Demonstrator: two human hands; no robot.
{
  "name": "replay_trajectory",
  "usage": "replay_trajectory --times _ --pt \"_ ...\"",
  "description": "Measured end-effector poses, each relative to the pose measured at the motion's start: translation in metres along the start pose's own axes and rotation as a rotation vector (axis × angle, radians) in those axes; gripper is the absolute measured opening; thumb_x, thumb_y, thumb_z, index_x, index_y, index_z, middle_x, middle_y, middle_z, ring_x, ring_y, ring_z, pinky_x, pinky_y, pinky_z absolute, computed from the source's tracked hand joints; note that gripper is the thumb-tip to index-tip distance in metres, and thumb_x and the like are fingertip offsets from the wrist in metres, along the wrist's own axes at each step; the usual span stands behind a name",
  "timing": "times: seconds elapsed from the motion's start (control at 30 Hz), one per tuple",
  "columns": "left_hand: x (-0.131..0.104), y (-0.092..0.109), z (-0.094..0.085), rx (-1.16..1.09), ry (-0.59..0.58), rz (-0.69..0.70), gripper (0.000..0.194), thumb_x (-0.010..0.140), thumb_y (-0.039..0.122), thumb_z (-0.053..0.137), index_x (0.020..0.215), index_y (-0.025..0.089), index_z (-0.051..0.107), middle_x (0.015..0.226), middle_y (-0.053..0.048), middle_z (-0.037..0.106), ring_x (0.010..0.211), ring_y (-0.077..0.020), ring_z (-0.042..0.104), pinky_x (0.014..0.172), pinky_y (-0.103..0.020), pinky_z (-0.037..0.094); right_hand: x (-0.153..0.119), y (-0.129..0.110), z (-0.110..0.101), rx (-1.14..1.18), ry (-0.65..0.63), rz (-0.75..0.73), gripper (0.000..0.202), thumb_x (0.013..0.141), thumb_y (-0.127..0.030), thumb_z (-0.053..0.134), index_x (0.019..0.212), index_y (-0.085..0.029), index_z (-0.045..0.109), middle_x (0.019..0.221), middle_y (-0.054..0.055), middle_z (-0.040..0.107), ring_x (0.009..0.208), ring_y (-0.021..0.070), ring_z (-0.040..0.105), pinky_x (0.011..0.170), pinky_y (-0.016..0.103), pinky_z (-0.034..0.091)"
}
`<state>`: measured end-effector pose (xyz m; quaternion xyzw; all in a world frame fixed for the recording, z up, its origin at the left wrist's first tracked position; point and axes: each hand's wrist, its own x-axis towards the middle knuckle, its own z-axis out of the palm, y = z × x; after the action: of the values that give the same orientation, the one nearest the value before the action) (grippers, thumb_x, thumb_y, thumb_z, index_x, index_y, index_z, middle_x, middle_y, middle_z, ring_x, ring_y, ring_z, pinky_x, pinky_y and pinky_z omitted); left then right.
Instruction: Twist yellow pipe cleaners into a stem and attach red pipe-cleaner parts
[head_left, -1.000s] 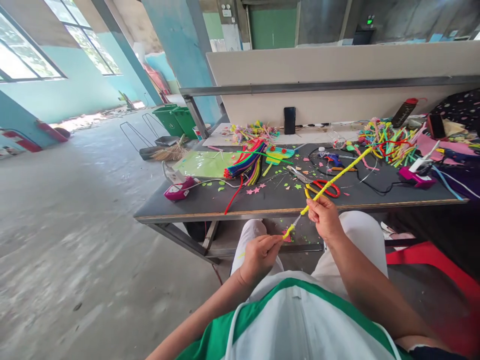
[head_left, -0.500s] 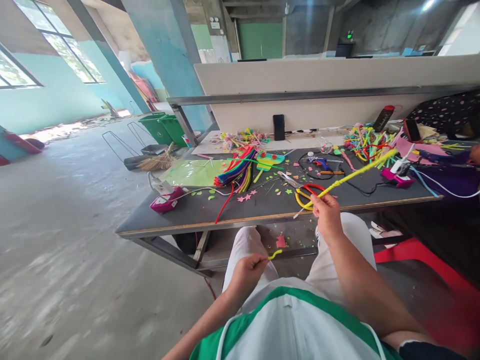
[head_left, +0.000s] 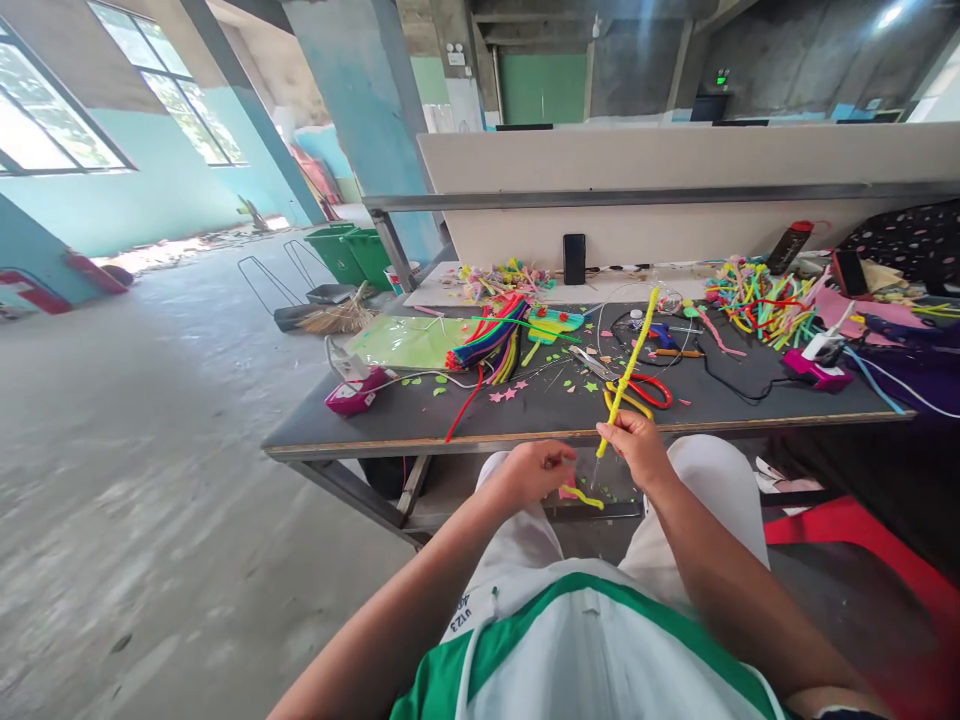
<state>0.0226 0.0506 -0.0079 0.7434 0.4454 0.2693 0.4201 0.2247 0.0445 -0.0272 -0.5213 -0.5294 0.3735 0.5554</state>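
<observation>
The long, fuzzy yellow stick [head_left: 636, 340] your right hand [head_left: 636, 447] pinches has swung near-upright, tip leaning upper right; your half-curled left hand [head_left: 532, 472] holds a short yellow strand [head_left: 586, 497].

In front of the table [head_left: 360, 420], it is too blurred to tell whether the left hand [head_left: 534, 474] grips the short yellow strip [head_left: 586, 498]. The picture's edge cuts off the spotted cloth [head_left: 911, 238] at the table's far right.

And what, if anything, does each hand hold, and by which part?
The right hand holds the fuzzy yellow stick near its lower end. Whether the left hand grips the short yellow strip, I cannot tell.
</observation>
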Motion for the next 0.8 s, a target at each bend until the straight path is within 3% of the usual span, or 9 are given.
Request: replay_trajectory --times 0.07,0.17,0.3,0.53,0.67,0.8 --pt "0.007 0.002 0.008 -0.129 -0.077 0.027 0.03 0.07 0.036 0.066 0.092 0.016 0.072 0.069 0.0 0.061 0.058 -0.0102 0.048 0.055 -0.021 0.035 -0.001 0.001 0.002 0.015 -0.032 -0.004 0.032 0.072 -0.043 0.065 0.057 -0.019 0.05 0.049 -0.006 0.037 0.047 0.0095 0.031 0.045 0.024 0.024" --pt "0.012 0.008 0.019 -0.237 -0.155 0.015 0.036 0.076 0.046 0.059 0.075 0.011 0.068 0.056 0.002 0.047 0.05 -0.0068 0.033 0.047 -0.02 0.024 -0.003 0.002 0.006 0.008 -0.071 -0.001 0.033 0.072 -0.043 0.064 0.056 -0.019 0.048 0.049 -0.006 0.039 0.048 0.0097 0.032 0.047 0.024 0.025" --pt "0.012 0.012 0.027 -0.235 -0.095 -0.092 0.044 0.07 0.054 0.063 0.058 0.012 0.057 0.048 0.006 0.03 0.047 -0.0054 0.021 0.044 -0.022 0.013 -0.004 0.003 0.009 -0.035 -0.108 0.008 0.034 0.073 -0.041 0.062 0.055 -0.019 0.045 0.05 -0.006 0.037 0.05 0.0095 0.031 0.049 0.024 0.025" --pt "0.009 0.006 0.035 -0.237 -0.05 -0.141 0.025 0.072 0.035 0.06 0.058 0.014 0.057 0.049 0.005 0.039 0.044 -0.0057 0.029 0.043 -0.02 0.019 -0.004 0.005 0.012 -0.114 -0.105 0.012 0.033 0.074 -0.042 0.062 0.056 -0.019 0.046 0.052 -0.006 0.038 0.052 0.0105 0.034 0.051 0.024 0.027" --pt "0.007 0.004 0.04 -0.208 -0.021 -0.102 0.02 0.074 0.026 0.054 0.059 0.014 0.059 0.049 0.004 0.043 0.044 -0.0068 0.036 0.043 -0.02 0.025 -0.005 0.008 0.015 -0.093 -0.127 0.031 0.033 0.073 -0.043 0.062 0.057 -0.019 0.047 0.052 -0.006 0.04 0.051 0.0103 0.035 0.05 0.024 0.027" --pt "0.004 0.002 0.034 -0.207 -0.116 -0.035 0.019 0.074 0.025 0.055 0.06 0.014 0.062 0.05 0.004 0.045 0.048 -0.0072 0.039 0.045 -0.019 0.028 -0.006 0.007 0.014 -0.062 -0.199 0.064 0.033 0.075 -0.041 0.059 0.056 -0.019 0.046 0.049 -0.007 0.036 0.048 0.0089 0.032 0.048 0.023 0.025"
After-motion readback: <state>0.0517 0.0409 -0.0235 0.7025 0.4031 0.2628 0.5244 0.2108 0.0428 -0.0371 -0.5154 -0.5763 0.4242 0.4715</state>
